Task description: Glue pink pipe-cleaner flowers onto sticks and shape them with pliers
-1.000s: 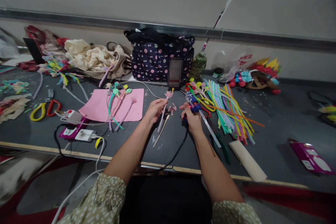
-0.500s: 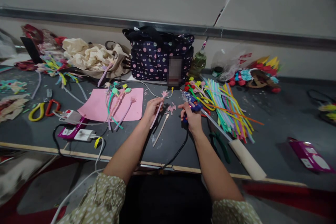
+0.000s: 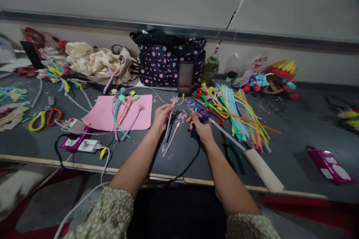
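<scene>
Between the fingers of my left hand (image 3: 163,115) is a pipe-cleaner flower (image 3: 169,119) with a pink head and a pale purple stem that hangs down. My right hand (image 3: 201,127) is wrapped round a blue glue gun (image 3: 202,114), its nozzle toward the flower but apart from it. A long clear glue stick (image 3: 224,130) sticks out of the gun's back. Small pink cut pieces (image 3: 183,116) lie on the table between my hands. Just below them lies a pale stem with a small yellowish tip (image 3: 171,140).
Finished-looking flowers (image 3: 123,114) rest on a pink sheet (image 3: 98,114) at left, near scissors (image 3: 46,116) and a purple power strip (image 3: 75,140). Right of my hands are loose pipe cleaners (image 3: 244,115), green-handled pliers (image 3: 237,155) and a cream roll (image 3: 263,170). A dotted bag (image 3: 159,65) stands behind.
My right hand has drawn the glue gun slightly left and lower. The flower in my left hand now hangs more upright.
</scene>
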Available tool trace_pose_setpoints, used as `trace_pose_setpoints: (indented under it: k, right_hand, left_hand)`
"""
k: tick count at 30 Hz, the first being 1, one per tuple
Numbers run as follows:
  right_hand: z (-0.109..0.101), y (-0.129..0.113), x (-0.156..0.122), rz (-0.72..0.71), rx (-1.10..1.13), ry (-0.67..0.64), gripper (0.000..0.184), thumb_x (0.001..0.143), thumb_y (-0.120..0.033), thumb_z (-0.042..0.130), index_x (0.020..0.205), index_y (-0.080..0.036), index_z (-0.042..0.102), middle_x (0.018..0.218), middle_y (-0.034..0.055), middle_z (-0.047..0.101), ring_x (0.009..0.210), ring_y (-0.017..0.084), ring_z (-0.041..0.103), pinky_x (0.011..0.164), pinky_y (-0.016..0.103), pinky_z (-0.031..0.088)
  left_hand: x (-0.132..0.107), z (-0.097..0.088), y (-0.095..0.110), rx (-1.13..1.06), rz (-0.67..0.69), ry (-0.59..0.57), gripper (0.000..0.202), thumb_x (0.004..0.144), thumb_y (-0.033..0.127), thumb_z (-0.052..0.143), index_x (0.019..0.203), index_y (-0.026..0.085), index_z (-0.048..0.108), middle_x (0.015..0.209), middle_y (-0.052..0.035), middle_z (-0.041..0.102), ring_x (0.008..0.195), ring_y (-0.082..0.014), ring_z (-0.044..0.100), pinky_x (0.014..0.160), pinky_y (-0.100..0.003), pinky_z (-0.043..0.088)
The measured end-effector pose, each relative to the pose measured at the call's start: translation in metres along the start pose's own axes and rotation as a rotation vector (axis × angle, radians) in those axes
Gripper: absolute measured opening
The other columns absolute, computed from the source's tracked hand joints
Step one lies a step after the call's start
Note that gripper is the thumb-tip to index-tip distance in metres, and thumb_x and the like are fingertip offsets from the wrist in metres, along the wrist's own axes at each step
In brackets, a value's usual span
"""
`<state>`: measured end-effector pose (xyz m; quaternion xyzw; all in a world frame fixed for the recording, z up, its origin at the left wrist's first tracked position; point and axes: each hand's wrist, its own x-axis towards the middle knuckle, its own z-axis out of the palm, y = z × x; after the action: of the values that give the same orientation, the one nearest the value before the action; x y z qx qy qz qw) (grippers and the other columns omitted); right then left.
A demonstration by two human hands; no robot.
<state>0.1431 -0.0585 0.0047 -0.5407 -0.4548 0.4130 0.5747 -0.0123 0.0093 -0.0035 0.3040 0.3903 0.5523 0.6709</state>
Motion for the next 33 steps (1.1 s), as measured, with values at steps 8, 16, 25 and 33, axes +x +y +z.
trace_pose_setpoints:
  k: [8,16,25,33]
  right_hand:
    - [0.004,0.008,-0.003,-0.007,-0.063,-0.084,0.04,0.076,-0.06,0.067,0.078,-0.021,0.067,0.065,-0.0007,0.068,0.039,0.008,0.052,0.038,0.019,0.042]
    - [0.005,0.005,-0.005,-0.008,-0.042,-0.085,0.039,0.076,-0.06,0.067,0.078,-0.021,0.067,0.066,-0.0002,0.068,0.04,0.008,0.052,0.04,0.02,0.044]
    - [0.002,0.001,-0.001,-0.03,0.059,0.054,0.047,0.078,-0.063,0.061,0.061,-0.02,0.061,0.05,-0.0007,0.059,0.039,0.01,0.048,0.038,0.022,0.035]
    - [0.002,0.0,0.004,0.005,0.229,0.093,0.041,0.075,-0.058,0.068,0.064,-0.02,0.058,0.064,0.0003,0.067,0.038,0.007,0.049,0.036,0.02,0.034]
  left_hand:
    - [-0.003,0.003,0.001,0.058,0.051,-0.008,0.027,0.056,0.031,0.083,0.066,0.014,0.065,0.053,0.0054,0.05,0.043,-0.0024,0.035,0.041,-0.018,0.021]
    - [-0.002,0.001,-0.003,0.114,0.082,-0.029,0.025,0.058,0.032,0.082,0.069,0.014,0.068,0.055,0.005,0.052,0.044,-0.0035,0.038,0.044,-0.018,0.025]
    - [-0.01,0.007,0.005,0.228,0.343,0.031,0.02,0.063,0.033,0.08,0.071,0.018,0.07,0.061,0.0038,0.057,0.051,-0.0059,0.041,0.05,-0.02,0.031]
    - [-0.008,0.005,0.002,0.246,0.284,-0.029,0.019,0.068,0.033,0.075,0.069,0.016,0.068,0.058,0.0034,0.056,0.049,-0.0061,0.041,0.049,-0.02,0.029]
